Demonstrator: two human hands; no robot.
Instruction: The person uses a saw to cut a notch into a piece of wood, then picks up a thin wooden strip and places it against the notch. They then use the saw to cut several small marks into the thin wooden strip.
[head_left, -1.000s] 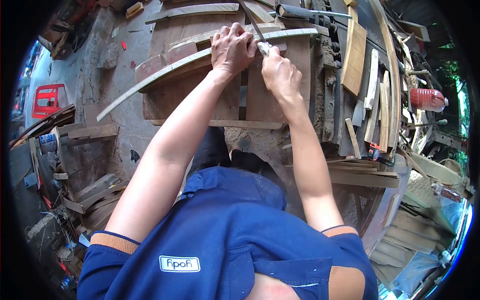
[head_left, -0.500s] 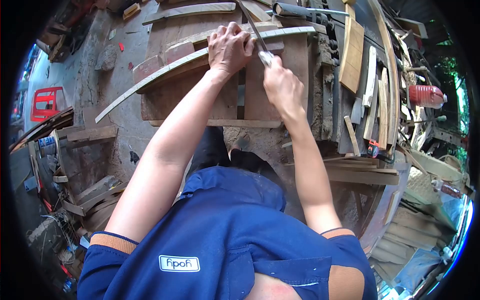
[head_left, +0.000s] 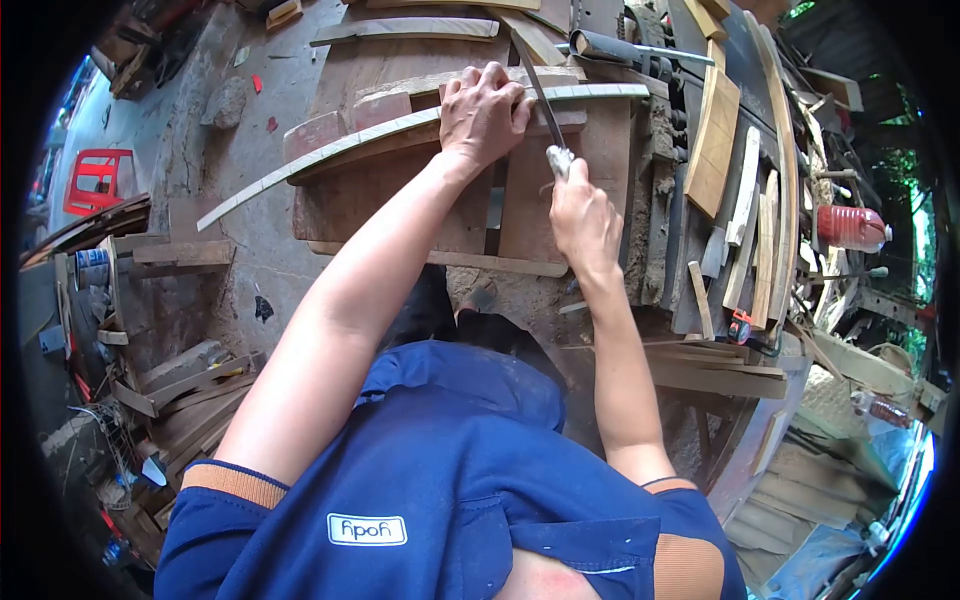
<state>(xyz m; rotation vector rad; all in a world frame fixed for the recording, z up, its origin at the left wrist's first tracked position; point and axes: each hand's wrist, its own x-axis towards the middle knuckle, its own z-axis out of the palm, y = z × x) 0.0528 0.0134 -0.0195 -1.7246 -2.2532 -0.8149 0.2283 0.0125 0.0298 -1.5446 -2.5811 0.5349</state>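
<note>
A long, pale, curved wooden strip with evenly spaced cross lines lies over blocks on a low wooden bench. My left hand presses down on the strip right of its middle, fingers bent over its far edge. Close beside it, my right hand is wrapped around the whitish handle of a hand saw. The saw's narrow dark blade points away from me and crosses the strip just right of my left fingers. Reddish-brown wood blocks sit behind and under the strip.
Another curved wood piece lies farther back on the bench. To the right are wooden slats, a tape measure and a red-filled bottle. A red plastic chair stands far left; wood scraps are piled at lower left.
My right hand has drawn the saw a little back toward my body across the strip. My left hand stays on the strip. The whole view has shifted slightly.
</note>
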